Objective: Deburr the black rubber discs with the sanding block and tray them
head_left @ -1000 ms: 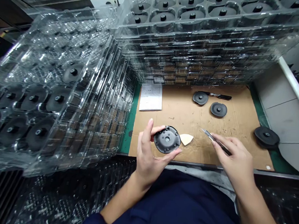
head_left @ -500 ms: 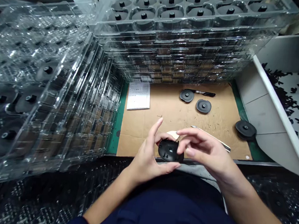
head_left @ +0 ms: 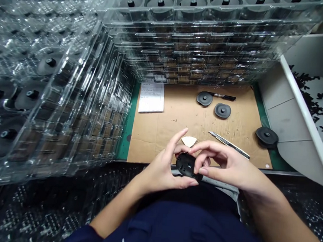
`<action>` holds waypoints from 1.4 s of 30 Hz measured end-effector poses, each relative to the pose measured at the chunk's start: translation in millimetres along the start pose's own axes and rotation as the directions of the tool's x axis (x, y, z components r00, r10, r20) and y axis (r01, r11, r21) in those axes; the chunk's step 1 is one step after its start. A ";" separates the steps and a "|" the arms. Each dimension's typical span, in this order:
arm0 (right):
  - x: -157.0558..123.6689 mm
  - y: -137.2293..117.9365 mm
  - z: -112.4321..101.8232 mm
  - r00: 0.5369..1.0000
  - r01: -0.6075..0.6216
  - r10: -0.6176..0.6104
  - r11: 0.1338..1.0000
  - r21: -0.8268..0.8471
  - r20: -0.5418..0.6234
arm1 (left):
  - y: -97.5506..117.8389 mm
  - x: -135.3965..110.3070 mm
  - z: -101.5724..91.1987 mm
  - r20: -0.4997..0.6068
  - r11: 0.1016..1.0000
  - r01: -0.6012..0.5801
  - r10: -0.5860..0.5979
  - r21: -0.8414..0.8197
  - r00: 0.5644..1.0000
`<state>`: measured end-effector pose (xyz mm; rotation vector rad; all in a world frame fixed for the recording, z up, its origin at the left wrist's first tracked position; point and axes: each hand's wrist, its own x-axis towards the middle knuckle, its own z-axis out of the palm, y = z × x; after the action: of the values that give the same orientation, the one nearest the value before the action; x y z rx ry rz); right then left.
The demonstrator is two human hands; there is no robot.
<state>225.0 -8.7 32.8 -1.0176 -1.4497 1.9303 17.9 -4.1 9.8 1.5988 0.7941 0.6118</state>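
A black round plastic part (head_left: 185, 164) with small holes and raised bits lies between my hands, near my waist. My left hand (head_left: 165, 170) grips it from the left, thumb below and fingers above. At its right edge, the curled fingers and thumb of my right hand (head_left: 222, 163) pinch it, covering that side. Whether they also hold a smaller piece is hidden. Just beyond my fingertips lies a cream-coloured wedge-shaped pad (head_left: 189, 141). A slim craft knife (head_left: 228, 144) rests behind my right hand.
Two dark round parts (head_left: 204, 98) and a black pen (head_left: 222, 96) lie on the cardboard sheet (head_left: 174, 127), with a printed paper (head_left: 151, 98) at left. Another black part (head_left: 267, 137) sits by a white bin (head_left: 297, 98) of small black pieces. Stacked clear trays (head_left: 184, 44) stand behind and left.
The view has tilted slightly, so the bench items appear higher. Both hands keep the black part between them; my right fingers have curled more. The cream pad and knife now show more fully.
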 end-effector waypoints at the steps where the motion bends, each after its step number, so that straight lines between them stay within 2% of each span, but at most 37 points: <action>1: 0.4 -0.8 -0.9 1.000 -0.008 0.008 1.000 -0.017 0.009 | -0.5 -0.1 0.0 0.009 1.000 0.000 0.000 -0.006 1.000; 6: 1.7 -4.3 -2.5 0.998 -0.052 0.053 0.997 -0.053 0.027 | -3.1 -0.1 1.1 0.040 1.000 0.013 -0.013 -0.018 0.999; 9: 1.4 -2.0 -1.2 0.997 -0.076 0.075 0.997 0.003 0.023 | -3.4 0.0 2.8 0.038 1.000 0.023 -0.023 0.000 0.999; 12: -1.9 6.0 0.3 0.990 -0.049 0.057 0.997 0.064 -0.128 | -3.5 0.2 4.2 -0.011 0.999 -0.026 0.026 0.033 1.000; 15: -10.0 17.7 1.0 0.929 0.003 0.009 0.999 0.033 -0.370 | -4.4 0.0 4.4 -0.094 0.993 -0.101 0.107 0.067 0.990; 17: -17.3 24.9 1.1 0.896 0.026 -0.046 0.998 -0.051 -0.442 | -5.1 0.0 3.6 -0.136 0.985 -0.148 0.159 0.084 0.978; 19: -24.5 29.7 1.6 0.880 0.059 -0.149 0.977 -0.207 -0.450 | -5.4 0.5 2.3 -0.159 0.974 -0.198 0.213 0.106 0.964; 21: -30.0 32.0 2.4 0.862 0.105 -0.270 0.923 -0.370 -0.430 | -5.1 1.8 1.2 -0.176 0.963 -0.232 0.254 0.134 0.951; 23: -32.3 33.5 3.2 0.864 0.141 -0.352 0.856 -0.498 -0.361 | -4.6 3.6 1.5 -0.195 0.957 -0.248 0.275 0.152 0.942; 25: -30.7 35.9 4.0 0.874 0.181 -0.414 0.764 -0.619 -0.254 | -4.6 5.2 3.9 -0.204 0.978 -0.188 0.203 0.091 0.958; 27: -25.3 39.3 6.5 0.845 0.219 -0.489 0.688 -0.691 -0.219 | -5.1 5.3 7.5 -0.170 0.997 0.015 -0.028 -0.075 0.985; 29: -17.4 42.6 12.1 0.779 0.236 -0.548 0.706 -0.668 -0.304 | -4.5 3.1 8.6 -0.111 0.948 0.230 -0.258 -0.218 0.960; 31: -9.5 44.6 20.2 0.756 0.254 -0.543 0.757 -0.602 -0.364 | 2.1 -3.2 3.5 -0.107 0.909 0.322 -0.359 -0.265 0.927; 34: -0.7 47.3 27.9 0.810 0.316 -0.526 0.763 -0.564 -0.258 | 33.0 -22.9 -18.7 -0.166 0.911 0.375 -0.402 -0.171 0.901; 36: 4.3 53.8 23.5 0.827 0.313 -0.511 0.765 -0.562 -0.235 | 66.1 -41.2 -43.2 -0.224 0.906 0.407 -0.376 0.117 0.899; 37: 7.2 59.9 17.8 0.829 0.287 -0.500 0.764 -0.578 -0.250 | 83.6 -50.4 -59.0 -0.259 0.876 0.381 -0.311 0.296 0.914; 38: 10.6 68.0 10.1 0.828 0.254 -0.494 0.752 -0.608 -0.266 | 100.2 -58.5 -77.6 -0.336 0.832 0.322 -0.176 0.452 0.925; 39: 14.4 78.0 1.2 0.825 0.220 -0.493 0.729 -0.648 -0.275 | 114.9 -65.1 -98.9 -0.420 0.740 0.280 0.004 0.611 0.907; 40: 18.3 89.6 -8.3 0.824 0.191 -0.495 0.700 -0.688 -0.275 | 126.7 -69.5 -122.8 -0.489 0.598 0.304 0.170 0.741 0.856; 42: 25.8 114.4 -25.4 0.829 0.169 -0.498 0.655 -0.736 -0.253 | 140.3 -71.2 -175.4 -0.591 0.307 0.505 0.431 0.807 0.683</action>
<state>234.4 -8.1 -86.9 -1.2574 -1.9452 0.7751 -138.0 39.5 181.1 2.4328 2.1976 0.8222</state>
